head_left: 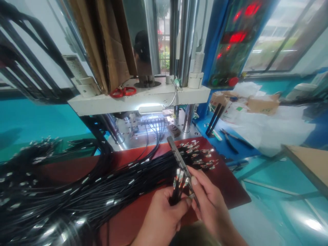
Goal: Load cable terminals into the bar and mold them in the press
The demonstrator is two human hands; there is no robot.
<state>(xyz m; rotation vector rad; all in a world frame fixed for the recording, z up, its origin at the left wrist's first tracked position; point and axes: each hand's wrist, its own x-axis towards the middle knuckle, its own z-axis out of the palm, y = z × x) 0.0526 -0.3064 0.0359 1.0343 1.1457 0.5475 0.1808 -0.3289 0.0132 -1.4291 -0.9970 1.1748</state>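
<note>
My left hand [164, 213] is closed round a small bunch of black cables [176, 194], whose bare ends with metal terminals point upward. Beside it, my right hand [208, 201] grips a long, narrow slotted metal bar [179, 159] that tilts up and to the left. The terminals are close to the lower part of the bar; whether any sits in a slot I cannot tell. Behind both hands a thick bundle of black cables [133, 181] lies across the red-brown board [230, 191], with its terminal ends at the right.
Ahead stands a press with a white plate [97, 106], a lit lamp [151, 108] and several cables in its fixture. Red-handled scissors [123, 91] lie on the plate. Pliers [229, 141] rest on the blue surface at right, near white bags [279, 126]. A control panel [230, 44] shows red displays.
</note>
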